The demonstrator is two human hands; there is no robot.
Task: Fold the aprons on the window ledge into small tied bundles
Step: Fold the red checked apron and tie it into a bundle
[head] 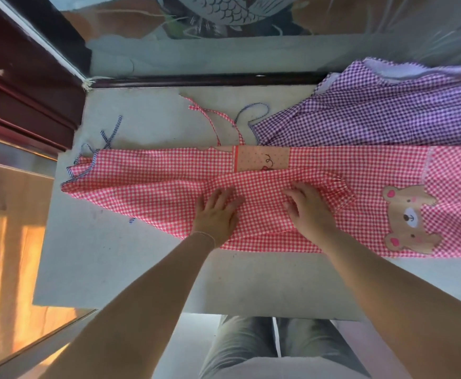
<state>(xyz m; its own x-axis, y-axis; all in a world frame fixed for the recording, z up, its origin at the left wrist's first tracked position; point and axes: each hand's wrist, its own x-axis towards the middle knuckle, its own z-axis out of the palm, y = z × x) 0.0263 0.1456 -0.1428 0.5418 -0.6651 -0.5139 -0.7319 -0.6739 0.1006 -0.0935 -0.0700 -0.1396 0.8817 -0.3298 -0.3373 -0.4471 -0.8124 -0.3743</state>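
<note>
A red-and-white gingham cotton apron [155,184] with a bear patch lies part-folded across the pale stone window ledge [141,269]. Left hand [217,213] and right hand [310,207], grips released, press flat at its six-o'clock fold.

Looks like a home, at a window. Pale stone ledge [147,269] under a pane [224,31] with a fish decal [224,12]; dark red frame [18,86] far left. Gingham aprons, red [155,192] with bear patch [407,220], purple [374,116] behind.
</note>
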